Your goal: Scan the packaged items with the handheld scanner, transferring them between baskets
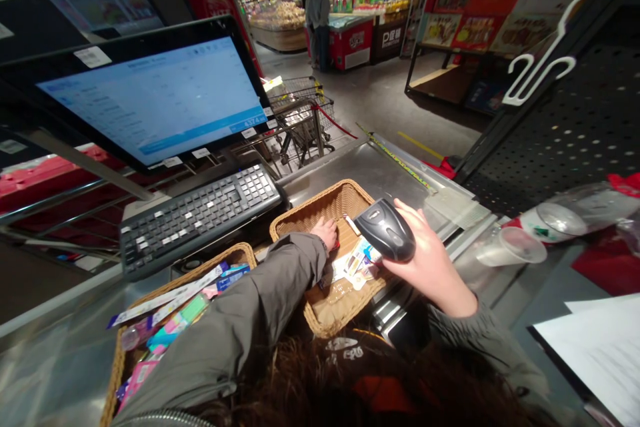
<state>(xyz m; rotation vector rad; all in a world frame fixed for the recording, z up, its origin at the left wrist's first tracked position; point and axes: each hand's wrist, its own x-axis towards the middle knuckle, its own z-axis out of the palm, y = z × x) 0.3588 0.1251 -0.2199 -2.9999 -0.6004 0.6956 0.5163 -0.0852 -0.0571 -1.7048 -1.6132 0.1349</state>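
Overhanging the basket: handheld scanner [384, 228], carried in the right hand above the right side of the front basket.
Scanner finish: black, smooth casing; broad rounded head; paler grey panel on the upper face; small light mark near the far end.
Right hand [429, 255]: fingers closed around the scanner, thumb along the near side.
Left hand [326, 233]: inside the basket, fingers partly curled; a small red item shows beside the fingertips; whether it is gripped, cannot tell.
Front basket [345, 199]: tan, woven, rectangular with rounded corners; seated on the metal counter [387, 172].
Basket contents: loose small packets [359, 267], white, blue and yellow, overlapping below the scanner.
Side basket [241, 251]: woven, left of the front basket; filled with colourful packaged goods [175, 320].
Keyboard [200, 217]: black, some white keycaps, behind the side basket.
Monitor [160, 97]: tilted in view, above the keyboard; blue-and-white display, text mostly blurred.
Plastic cup [515, 247]: translucent, lying at right.
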